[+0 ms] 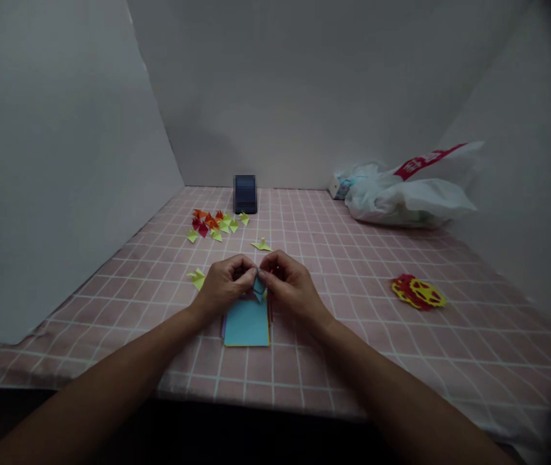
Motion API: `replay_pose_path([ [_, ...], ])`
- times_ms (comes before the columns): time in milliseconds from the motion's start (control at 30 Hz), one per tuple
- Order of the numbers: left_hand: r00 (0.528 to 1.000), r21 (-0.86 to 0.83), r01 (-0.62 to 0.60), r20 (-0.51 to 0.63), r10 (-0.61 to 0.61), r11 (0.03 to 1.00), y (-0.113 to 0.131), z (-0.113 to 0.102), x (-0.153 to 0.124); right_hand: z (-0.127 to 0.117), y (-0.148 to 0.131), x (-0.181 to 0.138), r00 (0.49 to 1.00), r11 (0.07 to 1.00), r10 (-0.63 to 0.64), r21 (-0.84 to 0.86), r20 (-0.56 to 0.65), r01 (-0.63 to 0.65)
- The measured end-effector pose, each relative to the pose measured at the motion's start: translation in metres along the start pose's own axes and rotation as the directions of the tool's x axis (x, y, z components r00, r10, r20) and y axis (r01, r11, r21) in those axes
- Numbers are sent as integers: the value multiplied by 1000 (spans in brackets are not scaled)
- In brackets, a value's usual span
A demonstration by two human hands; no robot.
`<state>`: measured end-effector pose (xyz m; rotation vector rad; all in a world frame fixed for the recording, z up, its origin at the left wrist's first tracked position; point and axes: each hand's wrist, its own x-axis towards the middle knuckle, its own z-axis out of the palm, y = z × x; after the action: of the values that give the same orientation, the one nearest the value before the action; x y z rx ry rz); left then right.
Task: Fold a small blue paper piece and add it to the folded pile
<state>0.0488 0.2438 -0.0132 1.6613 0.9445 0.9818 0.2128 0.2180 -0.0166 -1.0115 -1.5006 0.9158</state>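
Both my hands meet over the middle of the pink checked tablecloth (353, 323). My left hand (224, 284) and my right hand (289, 284) pinch a small folded blue paper piece (258, 286) between their fingertips. Just below them lies a stack of square paper sheets (247, 321) with a blue sheet on top and other colours showing at its edges. A folded yellow piece (197, 278) lies just left of my left hand. Another folded yellow piece (262, 245) lies just beyond my fingers.
A heap of small folded orange, red and yellow pieces (214, 223) lies at the back left. Behind it stands a dark blue box (245, 193). A white plastic bag (411, 190) sits at the back right. A red and yellow paper cut-out (418, 292) lies to the right. Grey boards wall the table.
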Motion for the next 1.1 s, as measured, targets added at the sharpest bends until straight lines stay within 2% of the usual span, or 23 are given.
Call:
replay_pose_path([
  [133, 1000, 52, -21, -11, 22, 998, -3, 0, 0, 0, 0, -1, 1000, 1000, 7, 4, -6, -7],
  [367, 997, 24, -19, -79, 21, 1000, -4, -1, 0, 1, 1, -1, 999, 1000, 30, 5, -27, -30],
  [1100, 991, 178, -127, -29, 134, 976, -2, 0, -1, 1, 3, -2, 999, 997, 36, -63, -32, -38],
])
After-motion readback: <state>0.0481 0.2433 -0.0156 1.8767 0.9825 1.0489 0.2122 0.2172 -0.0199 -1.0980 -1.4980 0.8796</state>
